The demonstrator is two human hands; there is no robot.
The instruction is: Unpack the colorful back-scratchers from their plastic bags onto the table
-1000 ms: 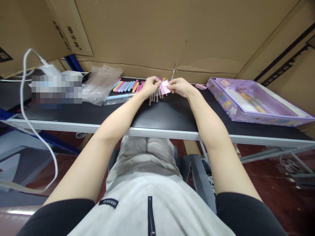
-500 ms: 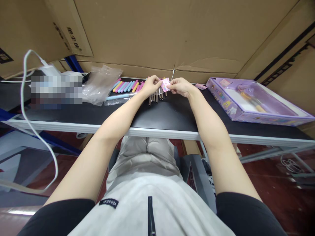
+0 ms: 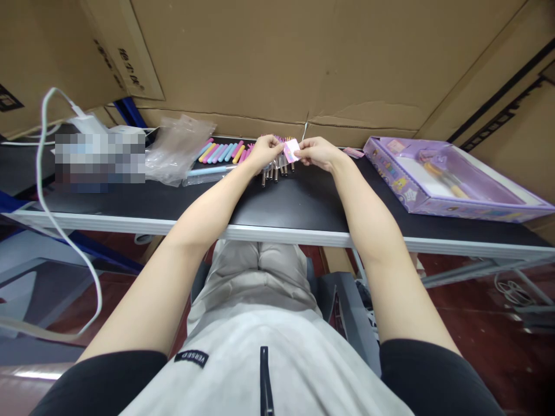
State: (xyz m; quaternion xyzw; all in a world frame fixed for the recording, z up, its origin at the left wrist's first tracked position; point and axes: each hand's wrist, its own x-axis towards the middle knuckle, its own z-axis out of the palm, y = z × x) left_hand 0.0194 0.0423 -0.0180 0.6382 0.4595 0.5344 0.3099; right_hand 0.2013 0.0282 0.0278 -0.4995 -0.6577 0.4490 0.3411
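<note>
A small pink printed card (image 3: 291, 151) is pinched between my two hands above the back part of the black table. My left hand (image 3: 264, 152) has its thumb and fingertips closed at the card's left edge, with a bit of clear plastic showing just below. My right hand (image 3: 319, 153) grips the right edge between thumb and forefinger. Under and behind the card lies a bunch of slim sticks with metallic ends (image 3: 274, 173), partly hidden by my left hand. To the left, a row of pink, blue and yellow handles (image 3: 222, 152) lies side by side.
Clear plastic bags (image 3: 173, 151) lie left of the handles, near a long sleeve with a blue-handled item (image 3: 210, 171). Right stands a purple open box (image 3: 405, 193). Pink cards (image 3: 353, 152) lie beside it. Cardboard (image 3: 277, 63) walls the back; a white cable (image 3: 41, 167) hangs left.
The card has tilted slightly between my fingers, and its upper part now looks paler. Both hands stay in nearly the same place.
</note>
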